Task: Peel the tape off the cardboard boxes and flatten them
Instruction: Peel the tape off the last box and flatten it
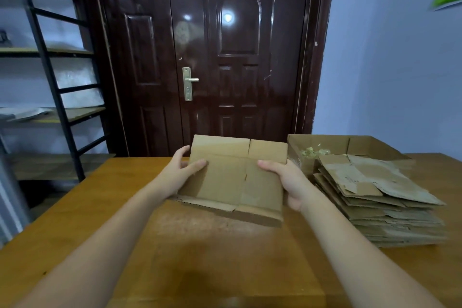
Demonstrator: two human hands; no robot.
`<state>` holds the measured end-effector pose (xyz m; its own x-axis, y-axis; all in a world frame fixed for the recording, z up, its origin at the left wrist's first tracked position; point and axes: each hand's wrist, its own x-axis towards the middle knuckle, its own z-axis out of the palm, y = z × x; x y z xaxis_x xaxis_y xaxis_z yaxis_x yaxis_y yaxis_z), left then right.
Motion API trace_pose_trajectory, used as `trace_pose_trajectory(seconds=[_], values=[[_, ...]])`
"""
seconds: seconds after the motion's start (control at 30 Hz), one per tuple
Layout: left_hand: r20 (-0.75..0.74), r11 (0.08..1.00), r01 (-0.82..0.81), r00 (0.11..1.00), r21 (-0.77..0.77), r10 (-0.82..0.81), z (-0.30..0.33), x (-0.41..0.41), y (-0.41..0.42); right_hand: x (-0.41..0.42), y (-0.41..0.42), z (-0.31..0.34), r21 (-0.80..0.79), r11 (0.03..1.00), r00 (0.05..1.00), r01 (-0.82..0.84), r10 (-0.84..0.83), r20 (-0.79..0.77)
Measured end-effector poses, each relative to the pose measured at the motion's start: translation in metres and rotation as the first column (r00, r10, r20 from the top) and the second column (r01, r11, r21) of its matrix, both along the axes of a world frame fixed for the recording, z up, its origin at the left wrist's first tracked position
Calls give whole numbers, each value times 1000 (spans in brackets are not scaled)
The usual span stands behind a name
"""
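**Flattened box held over surface, both hands gripping**

Flattened cardboard box held tilted above the wooden surface, centre of view. Left hand grips its left edge, thumb on top. Right hand grips its right edge, thumb on top. Stack of flattened boxes lies on the surface to the right. Behind the stack, an open box holding crumpled tape. Dark door beyond.

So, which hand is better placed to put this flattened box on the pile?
Right. The right hand already grips the flattened box on the side nearest the pile of flat cardboard; the left hand is on the far side.
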<state>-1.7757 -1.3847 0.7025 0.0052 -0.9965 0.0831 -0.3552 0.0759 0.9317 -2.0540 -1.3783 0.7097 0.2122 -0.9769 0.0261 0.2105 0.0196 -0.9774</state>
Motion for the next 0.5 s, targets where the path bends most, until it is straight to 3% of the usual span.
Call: trace_pose_trajectory(seconds=[0.1,0.23,0.33,0.43,0.5], values=[[-179,993,122,976,-6,-121,-6,2,6,0,-14,3,16,997,996,75,-74,-42],[-253,996,23,966,-86,-44,-20,-5,3,6,-24,-5,-103,971,958,215,-230,-172],[-219,991,-70,975,-113,44,-31,-5,-1,5,-25,-18,-276,960,911,54,-161,-380],[-151,989,-115,983,-94,101,-40,-5,-4,1,-30,-32,-335,924,717,-186,-105,-689],[-27,987,-128,992,-102,126,-42,-7,-4,0,-32,-37,-348,909,621,-229,-139,-771]])
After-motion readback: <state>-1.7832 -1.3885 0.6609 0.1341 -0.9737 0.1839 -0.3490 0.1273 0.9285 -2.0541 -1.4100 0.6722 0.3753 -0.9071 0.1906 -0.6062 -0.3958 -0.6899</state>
